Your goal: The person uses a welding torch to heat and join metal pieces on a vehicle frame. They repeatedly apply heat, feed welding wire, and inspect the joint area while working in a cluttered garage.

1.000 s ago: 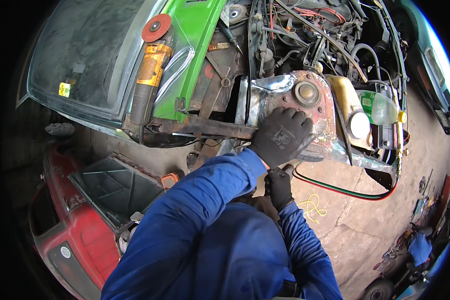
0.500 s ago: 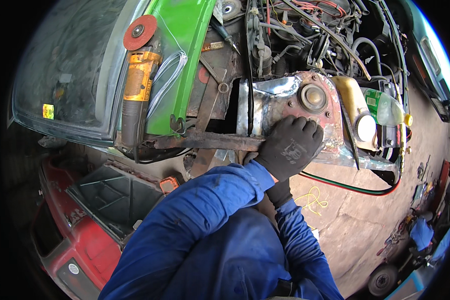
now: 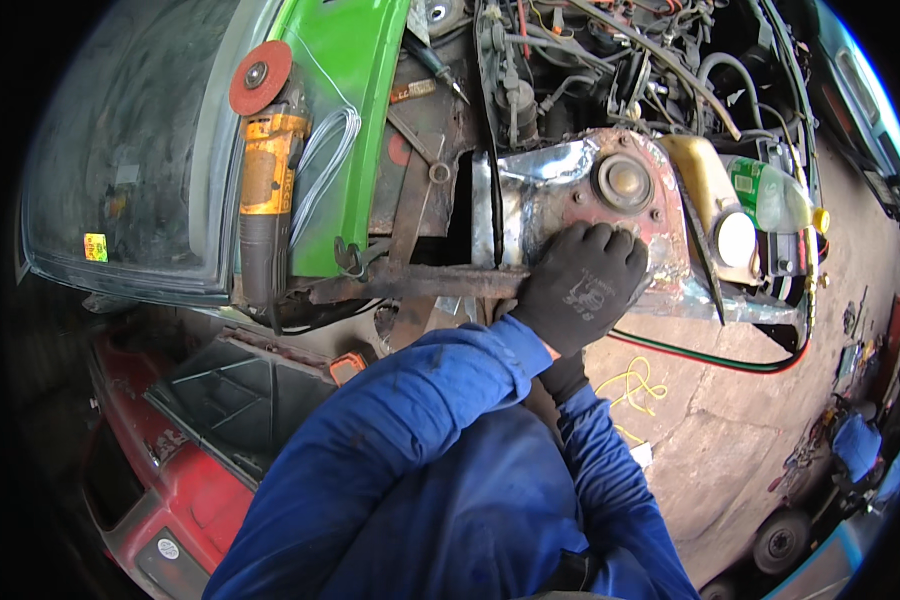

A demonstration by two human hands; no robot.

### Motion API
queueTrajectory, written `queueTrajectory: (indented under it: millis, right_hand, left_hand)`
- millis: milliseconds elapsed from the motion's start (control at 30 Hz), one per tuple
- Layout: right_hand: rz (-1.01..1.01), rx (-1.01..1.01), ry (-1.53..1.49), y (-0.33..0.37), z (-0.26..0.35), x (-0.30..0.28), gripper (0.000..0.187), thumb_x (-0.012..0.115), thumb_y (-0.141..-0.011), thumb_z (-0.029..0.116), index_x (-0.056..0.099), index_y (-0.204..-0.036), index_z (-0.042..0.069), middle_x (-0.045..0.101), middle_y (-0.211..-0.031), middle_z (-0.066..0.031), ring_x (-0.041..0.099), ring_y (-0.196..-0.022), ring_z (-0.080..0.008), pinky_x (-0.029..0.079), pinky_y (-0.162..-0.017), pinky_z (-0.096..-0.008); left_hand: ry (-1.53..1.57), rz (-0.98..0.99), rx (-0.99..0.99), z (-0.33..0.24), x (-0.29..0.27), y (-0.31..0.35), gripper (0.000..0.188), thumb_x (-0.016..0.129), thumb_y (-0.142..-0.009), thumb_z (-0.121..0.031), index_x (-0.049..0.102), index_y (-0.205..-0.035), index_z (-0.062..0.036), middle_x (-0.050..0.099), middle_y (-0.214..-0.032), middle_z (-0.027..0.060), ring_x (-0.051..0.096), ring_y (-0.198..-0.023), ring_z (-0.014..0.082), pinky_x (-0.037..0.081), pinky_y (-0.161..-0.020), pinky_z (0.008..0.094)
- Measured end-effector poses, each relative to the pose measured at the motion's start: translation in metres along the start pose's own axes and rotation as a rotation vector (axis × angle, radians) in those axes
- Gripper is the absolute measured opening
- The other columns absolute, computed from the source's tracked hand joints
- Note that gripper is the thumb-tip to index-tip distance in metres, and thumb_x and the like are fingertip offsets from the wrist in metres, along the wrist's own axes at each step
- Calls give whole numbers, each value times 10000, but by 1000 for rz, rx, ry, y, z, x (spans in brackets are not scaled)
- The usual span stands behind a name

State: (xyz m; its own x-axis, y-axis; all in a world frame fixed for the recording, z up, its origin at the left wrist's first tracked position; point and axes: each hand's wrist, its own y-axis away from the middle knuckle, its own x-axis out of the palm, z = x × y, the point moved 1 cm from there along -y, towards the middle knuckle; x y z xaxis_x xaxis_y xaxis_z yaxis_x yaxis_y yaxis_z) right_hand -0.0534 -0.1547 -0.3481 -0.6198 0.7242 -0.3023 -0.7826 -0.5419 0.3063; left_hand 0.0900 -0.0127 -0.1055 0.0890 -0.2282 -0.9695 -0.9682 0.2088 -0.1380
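Since a second ago, left hand [image 3: 582, 285] slid up onto the strut tower [image 3: 590, 200], fingers spread flat, gripping nothing. Right hand [image 3: 567, 375] mostly hidden, grip unclear. Patch bare, grinder [image 3: 260, 190] idle.

I count: one angle grinder [image 3: 263, 170], one red car door [image 3: 185, 440], two gloved hands, left hand [image 3: 582, 285], right hand [image 3: 568, 378].

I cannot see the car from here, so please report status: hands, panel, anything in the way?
Left hand gloved, flat on the rusty strut tower panel. Right hand tucked beneath the left, mostly hidden. Angle grinder rests apart by the windscreen.
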Motion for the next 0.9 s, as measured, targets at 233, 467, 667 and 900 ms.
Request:
queueTrajectory:
  millis: [233,467,667,900]
  right_hand:
    - [32,-59,77,-14,5,-7,610,619,-1109,439,584,-1576,48,555,-1645,-152,523,-1492,-320,401,-1265,-430]
    - [-45,32,-112,-3,47,-20,620,680,-1062,450,613,-1546,68,567,-1629,-169,533,-1481,-323,403,-1262,-435]
    - [114,99,48,-9,47,-27,635,680,-1053,455,603,-1553,71,556,-1636,-179,516,-1495,-341,389,-1268,-449]
    - [-28,-22,25,2,54,-23,618,688,-1047,429,604,-1533,56,549,-1635,-178,505,-1504,-344,376,-1274,-460]
  left_hand:
    - [19,-6,-10,0,-1,1,362,646,-1046,-385,716,-1240,-88,668,-1094,72,629,-1087,254,491,-973,429]
    - [9,-3,-39,-1,-2,2,371,653,-1039,-372,712,-1259,-79,671,-1100,75,631,-1087,255,492,-972,428]
    - [32,18,-22,1,-3,0,387,655,-1035,-380,701,-1282,-86,670,-1098,75,630,-1089,251,498,-963,429]
    - [5,-55,-9,-2,-1,4,303,665,-996,-334,705,-1158,-80,648,-1027,60,618,-1009,239,486,-903,412]
